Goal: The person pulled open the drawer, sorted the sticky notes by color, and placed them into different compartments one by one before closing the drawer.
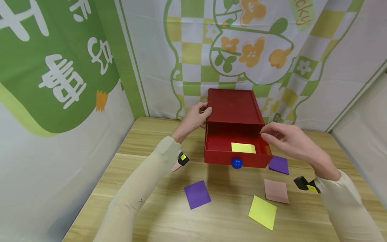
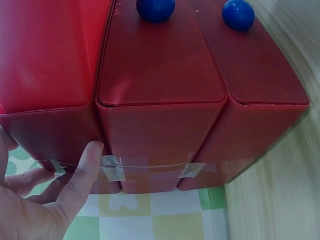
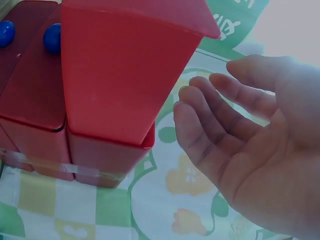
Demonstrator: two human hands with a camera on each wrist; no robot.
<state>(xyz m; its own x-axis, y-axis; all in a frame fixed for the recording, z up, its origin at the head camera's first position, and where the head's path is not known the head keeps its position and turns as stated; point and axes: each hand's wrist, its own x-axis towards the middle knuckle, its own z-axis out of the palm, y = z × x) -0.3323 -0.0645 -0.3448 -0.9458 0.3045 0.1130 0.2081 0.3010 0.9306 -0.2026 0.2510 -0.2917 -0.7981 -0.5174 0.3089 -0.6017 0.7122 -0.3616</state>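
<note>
A red drawer cabinet [image 1: 232,106] stands against the back wall. Its top drawer [image 1: 219,141] is pulled out, with a blue knob [image 1: 237,163] on the front and a yellow sticky note [image 1: 243,148] inside. My left hand [image 1: 195,116] touches the cabinet's left side, fingers fairly straight. In the left wrist view, one fingertip rests on the top unit's side wall [image 2: 55,135], near strips of clear tape [image 2: 115,170]. Just right of the drawer is my right hand [image 1: 287,137], fingers loosely bent; the right wrist view shows it [image 3: 245,130] apart from the drawer and holding nothing.
On the wooden table lie a purple note [image 1: 197,195], a yellow note [image 1: 262,212], a pink note [image 1: 276,191] and another purple note [image 1: 278,164]. A pink note [image 1: 176,166] is partly hidden by my left wrist. Printed fabric [image 1: 193,50] hangs close behind the cabinet.
</note>
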